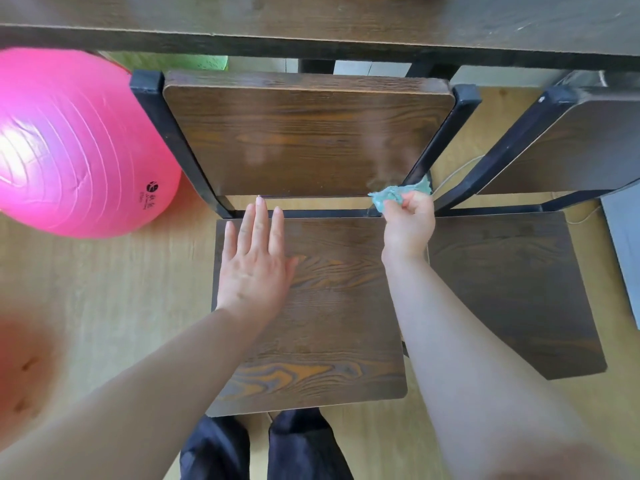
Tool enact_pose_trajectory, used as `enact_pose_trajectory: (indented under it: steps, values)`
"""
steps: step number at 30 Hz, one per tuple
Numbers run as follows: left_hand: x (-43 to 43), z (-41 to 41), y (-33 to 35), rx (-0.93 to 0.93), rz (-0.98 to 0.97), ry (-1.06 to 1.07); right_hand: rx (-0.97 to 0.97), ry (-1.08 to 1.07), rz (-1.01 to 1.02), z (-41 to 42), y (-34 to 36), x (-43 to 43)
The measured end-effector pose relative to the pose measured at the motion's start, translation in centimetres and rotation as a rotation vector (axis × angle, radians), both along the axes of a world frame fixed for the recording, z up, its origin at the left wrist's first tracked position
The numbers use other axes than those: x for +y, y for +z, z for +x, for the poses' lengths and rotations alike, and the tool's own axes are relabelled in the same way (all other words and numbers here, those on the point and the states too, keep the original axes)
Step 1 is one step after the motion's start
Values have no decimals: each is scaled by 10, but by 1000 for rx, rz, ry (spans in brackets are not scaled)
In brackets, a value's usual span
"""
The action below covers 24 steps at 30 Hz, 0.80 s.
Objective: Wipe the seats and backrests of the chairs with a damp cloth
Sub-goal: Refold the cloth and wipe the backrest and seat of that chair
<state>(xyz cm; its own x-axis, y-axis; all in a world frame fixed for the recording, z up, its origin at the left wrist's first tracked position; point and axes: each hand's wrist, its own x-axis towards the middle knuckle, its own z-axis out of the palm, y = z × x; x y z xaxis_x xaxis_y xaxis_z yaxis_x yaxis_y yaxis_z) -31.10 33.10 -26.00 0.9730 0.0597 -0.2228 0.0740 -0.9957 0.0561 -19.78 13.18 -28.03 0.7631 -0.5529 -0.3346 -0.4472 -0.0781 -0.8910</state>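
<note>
I see right hand (pixel 408 221) fisted on the cloth (pixel 398 195) at backrest (pixel 304 133) corner; left hand (pixel 254 261) spread flat on seat (pixel 329 306). Risk: cloth snags frame post (pixel 436 147), seat prob. stays unwiped under left palm.

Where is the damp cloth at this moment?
The cloth is bunched in the right hand, right of centre in the head view, at the lower right corner of the middle chair's backrest, just above the seat.

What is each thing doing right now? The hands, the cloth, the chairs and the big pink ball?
Left hand: open, flat on the seat.
Right hand: closed on the cloth.
Cloth: bunched, at the backrest's lower right corner.
Second chair: beside it, untouched.
Pink ball: on the floor.
</note>
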Motion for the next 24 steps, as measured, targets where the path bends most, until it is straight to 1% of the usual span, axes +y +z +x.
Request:
enact_pose_trajectory:
  steps: [3, 7, 17, 24]
  values:
    - [13, -3, 0, -2, -4, 19, -27, -4, 7, -4, -3, 15]
    - [34, -4, 5, 13, -13, 29, -51, 91, -54, -10, -2, 50]
    - [93, -14, 11, -8, -33, 64, -86, 277, -125, -27, -11, 126]
    - [134, -28, 8, -15, -7, 71, -98, 495, -279, -43, -19, 177]
